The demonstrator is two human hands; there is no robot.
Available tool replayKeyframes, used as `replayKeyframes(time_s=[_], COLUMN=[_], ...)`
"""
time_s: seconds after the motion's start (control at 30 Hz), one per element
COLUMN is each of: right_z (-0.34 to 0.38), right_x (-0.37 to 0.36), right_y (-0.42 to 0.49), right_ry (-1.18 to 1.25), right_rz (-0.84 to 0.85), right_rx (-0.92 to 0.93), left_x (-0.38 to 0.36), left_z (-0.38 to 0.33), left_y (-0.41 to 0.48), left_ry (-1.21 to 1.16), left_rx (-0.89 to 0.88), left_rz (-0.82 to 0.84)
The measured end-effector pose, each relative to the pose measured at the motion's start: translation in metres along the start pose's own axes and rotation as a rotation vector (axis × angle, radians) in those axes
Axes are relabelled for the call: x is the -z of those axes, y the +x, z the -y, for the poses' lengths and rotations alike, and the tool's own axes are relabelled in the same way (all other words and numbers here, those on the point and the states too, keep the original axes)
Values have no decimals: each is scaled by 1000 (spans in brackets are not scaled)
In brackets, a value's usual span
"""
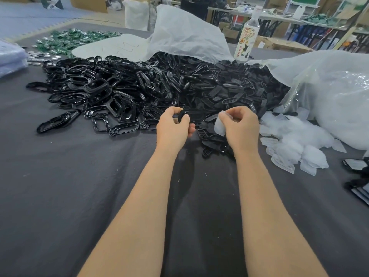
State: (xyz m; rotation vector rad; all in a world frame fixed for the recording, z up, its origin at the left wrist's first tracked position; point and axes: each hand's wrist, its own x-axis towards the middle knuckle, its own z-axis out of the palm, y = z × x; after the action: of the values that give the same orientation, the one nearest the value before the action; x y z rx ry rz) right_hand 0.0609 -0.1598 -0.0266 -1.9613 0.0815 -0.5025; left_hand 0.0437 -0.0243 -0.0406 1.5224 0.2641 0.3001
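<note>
Above cloth, tight grips (part, film)

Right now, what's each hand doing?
Left hand: closed, gripping a black plastic part.
Right hand: closed, pinching a translucent white piece.

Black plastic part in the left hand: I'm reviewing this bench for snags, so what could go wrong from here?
1. The right hand pinches the small translucent white plastic piece; it may slip into the heap of flat black plastic parts below.
2. The left hand grips the black oval plastic part by one end; it could twist loose.
3. The tall clear plastic bottle stands beside the loose whitish plastic bag; a tug might topple it.
</note>
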Motion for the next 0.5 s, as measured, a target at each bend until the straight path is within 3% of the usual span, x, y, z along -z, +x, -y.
replayKeyframes(time_s=[0.3, 0.5], right_z=[1, 1], right_x=[-6, -7], right_y=[1, 1], right_ry=[457, 386], right_rz=[69, 120], right_rx=[-247, -239], left_x=[-1, -3], left_z=[3, 4], left_y=[0, -1], left_ry=[52, 218], left_rx=[-25, -94], left_rz=[12, 2])
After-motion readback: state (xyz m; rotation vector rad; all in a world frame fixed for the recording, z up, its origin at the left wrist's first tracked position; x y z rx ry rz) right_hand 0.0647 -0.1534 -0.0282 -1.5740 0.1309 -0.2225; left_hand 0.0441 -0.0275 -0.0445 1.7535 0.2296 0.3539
